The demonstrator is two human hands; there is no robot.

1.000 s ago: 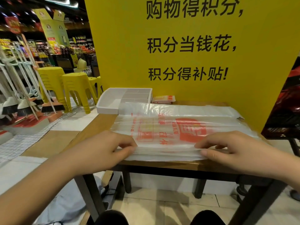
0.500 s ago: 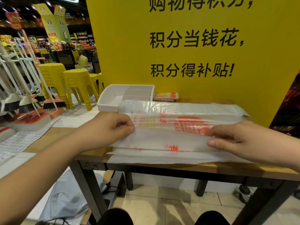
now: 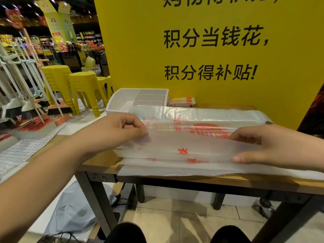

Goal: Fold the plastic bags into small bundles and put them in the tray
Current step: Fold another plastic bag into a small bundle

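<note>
Lying beside tray (image 3: pixel 112 106), bags (image 3: pixel 192 148), stools (image 3: pixel 84 88) beyond

Yellow board (image 3: pixel 219 67), beyond both hands: black print, two full lines, "积分当钱花," above "积分得补贴!". Third line at top cut by frame edge, not readable.
Plastic bag (image 3: pixel 184 146), between left hand (image 3: pixel 112 134) and right hand (image 3: pixel 273 146): red characters and red block logo seen through film, possibly reversed, not legible.
Small packet (image 3: pixel 182 102), beyond bag: red characters, too small.
Shop signs (image 3: pixel 14 18), far left of left hand: blurred.
</note>
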